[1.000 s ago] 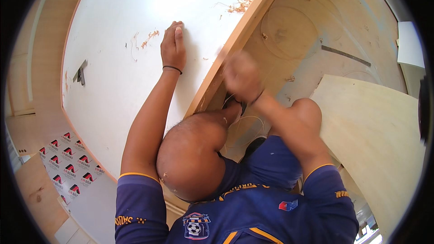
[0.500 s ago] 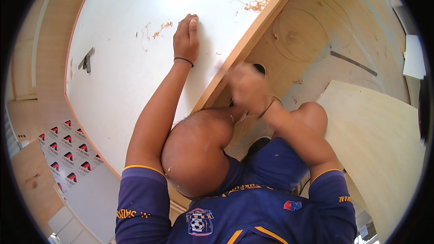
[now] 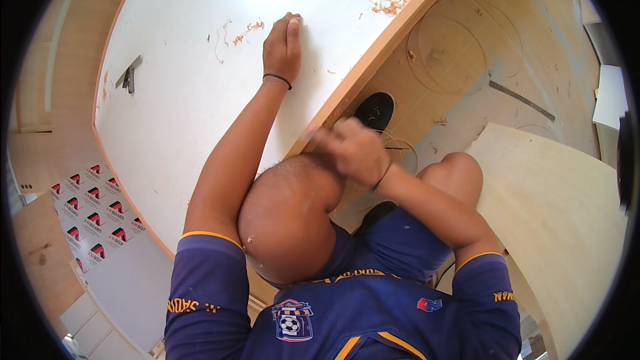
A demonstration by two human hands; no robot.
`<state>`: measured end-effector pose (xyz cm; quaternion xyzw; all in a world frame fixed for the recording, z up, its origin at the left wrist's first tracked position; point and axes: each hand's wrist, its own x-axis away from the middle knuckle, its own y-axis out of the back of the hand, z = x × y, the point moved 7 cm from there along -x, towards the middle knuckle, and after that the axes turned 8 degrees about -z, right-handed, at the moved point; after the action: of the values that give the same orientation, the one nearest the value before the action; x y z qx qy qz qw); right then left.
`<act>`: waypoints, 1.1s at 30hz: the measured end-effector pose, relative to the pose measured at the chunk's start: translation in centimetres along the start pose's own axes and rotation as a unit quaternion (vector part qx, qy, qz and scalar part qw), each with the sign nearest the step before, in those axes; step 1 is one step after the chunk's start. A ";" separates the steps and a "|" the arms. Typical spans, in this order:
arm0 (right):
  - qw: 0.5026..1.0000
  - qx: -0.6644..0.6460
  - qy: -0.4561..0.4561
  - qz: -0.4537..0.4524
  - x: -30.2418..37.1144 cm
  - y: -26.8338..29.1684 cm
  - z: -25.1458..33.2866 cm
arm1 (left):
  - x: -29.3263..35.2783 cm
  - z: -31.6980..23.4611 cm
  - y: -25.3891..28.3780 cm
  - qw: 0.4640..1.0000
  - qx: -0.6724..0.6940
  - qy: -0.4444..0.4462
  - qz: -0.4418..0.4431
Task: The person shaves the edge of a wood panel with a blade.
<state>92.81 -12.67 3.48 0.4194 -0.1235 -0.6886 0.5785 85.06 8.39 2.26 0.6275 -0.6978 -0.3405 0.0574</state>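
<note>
The white, smooth panel [image 3: 180, 113] spreads across the left and far side, its straight wood-coloured edge [image 3: 383, 50] running from far right to the near knee [image 3: 287, 217], with the dusty floor [image 3: 460, 113] stretching beyond it to the right toward a pale, curved-looking board [image 3: 547, 187]. Thin, curly shavings [image 3: 393, 3] lie by the far edge, and a dark tool [image 3: 129, 77] lies at left. The left hand [image 3: 283, 47] rests on the panel, fingers together and nearly straight, gripping nothing visible, while the blurred right hand [image 3: 353, 150] bends its fingers at the near edge, its hold impossible to tell.
</note>
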 end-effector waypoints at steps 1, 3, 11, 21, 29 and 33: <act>0.999 -0.001 -0.028 -0.039 -0.8 1.0 -1.9 | 0.0 -0.2 0.1 1.000 0.000 -0.001 -0.001; 0.983 -0.014 -0.110 -0.148 -3.4 4.1 -7.1 | -0.2 0.1 0.9 1.000 -0.014 -0.013 -0.006; 0.966 0.078 -0.116 -0.219 -2.1 2.5 -8.9 | -0.1 -0.3 -0.2 0.999 0.003 -0.032 -0.007; 0.957 -0.062 -0.169 -0.226 0.2 3.6 -6.0 | 1.9 -1.3 -0.3 0.989 -0.072 -0.117 0.062; 0.808 -0.213 -0.392 -0.384 2.2 7.0 -13.2 | 6.2 -7.8 -4.3 0.930 -0.115 -0.239 0.253; 0.793 -0.220 -0.394 -0.409 2.6 8.0 -13.4 | 5.7 -8.6 -5.0 0.946 -0.120 -0.212 0.215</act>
<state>108.05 -13.15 -0.72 -0.0154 -0.0027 -0.9752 0.2207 92.44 -0.23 4.11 0.3648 -0.7660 -0.5265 0.0547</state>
